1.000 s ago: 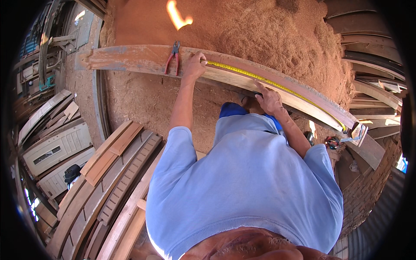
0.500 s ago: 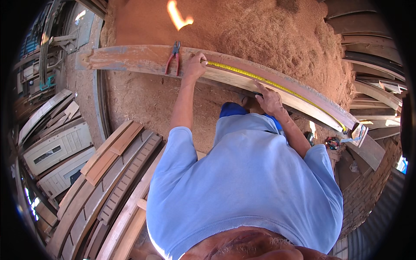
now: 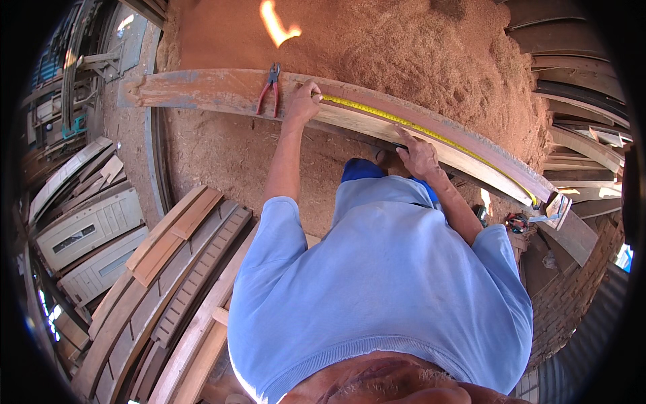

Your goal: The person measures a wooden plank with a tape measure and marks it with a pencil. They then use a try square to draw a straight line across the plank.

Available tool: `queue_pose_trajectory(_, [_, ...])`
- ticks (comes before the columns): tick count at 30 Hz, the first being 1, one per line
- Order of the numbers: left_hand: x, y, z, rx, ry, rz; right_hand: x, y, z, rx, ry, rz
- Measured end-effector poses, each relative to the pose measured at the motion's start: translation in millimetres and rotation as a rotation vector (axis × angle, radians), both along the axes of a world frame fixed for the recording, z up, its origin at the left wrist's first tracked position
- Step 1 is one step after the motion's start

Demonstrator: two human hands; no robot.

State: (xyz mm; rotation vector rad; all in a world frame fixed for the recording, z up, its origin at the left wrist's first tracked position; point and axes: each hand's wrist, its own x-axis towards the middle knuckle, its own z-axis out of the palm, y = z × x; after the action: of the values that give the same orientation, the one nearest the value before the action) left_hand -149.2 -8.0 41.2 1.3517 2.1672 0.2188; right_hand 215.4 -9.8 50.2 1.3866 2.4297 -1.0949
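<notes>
A yellow tape measure blade [image 3: 417, 126] is stretched along a long pale wooden board [image 3: 471, 166], curving down at the board's right end. My left hand [image 3: 304, 103] is closed on the blade's left end, pressed against the wood. My right hand [image 3: 418, 156] is at the board's near edge, index finger reaching onto it below the tape and thumb apart. Its other fingers are partly hidden. The board lies on a wider weathered beam [image 3: 195, 89]. Red-handled pliers [image 3: 270, 91] rest across that beam, just left of my left hand.
Sawdust [image 3: 404, 47] is heaped beyond the beam. Stacked planks [image 3: 182, 269] and panelled wooden pieces [image 3: 91, 225] stand at the left. More curved planks [image 3: 572, 81] are piled at the right. A red and black tool [image 3: 517, 222] sits near the beam's right end.
</notes>
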Motion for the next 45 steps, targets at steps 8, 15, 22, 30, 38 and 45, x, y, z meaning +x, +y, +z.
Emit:
queue_pose_trajectory(8, [-0.5,0.5,-0.3,-0.008,-0.009,0.005,1.8,-0.2,-5.0,0.015,0.001,0.005])
queue_pose_trajectory(15, [2.0,0.4,4.5,0.009,-0.02,0.005,-0.3,1.2,3.3,-0.012,-0.002,-0.003])
queue_pose_trajectory(22, [0.2,0.2,3.0,-0.006,-0.016,-0.001,0.4,1.2,2.0,-0.017,0.002,-0.002])
queue_pose_trajectory(30, [-2.1,-0.7,-3.0,-0.001,0.009,-0.008,0.0,0.3,0.8,-0.001,-0.008,-0.002])
queue_pose_trajectory(38, [-0.4,0.8,1.1,-0.012,-0.008,-0.002,1.1,-0.3,-1.7,0.01,-0.005,-0.004])
queue_pose_trajectory(45, [-1.1,0.1,-0.2,0.009,0.009,-0.018,0.0,1.3,0.8,-0.019,-0.026,-0.002])
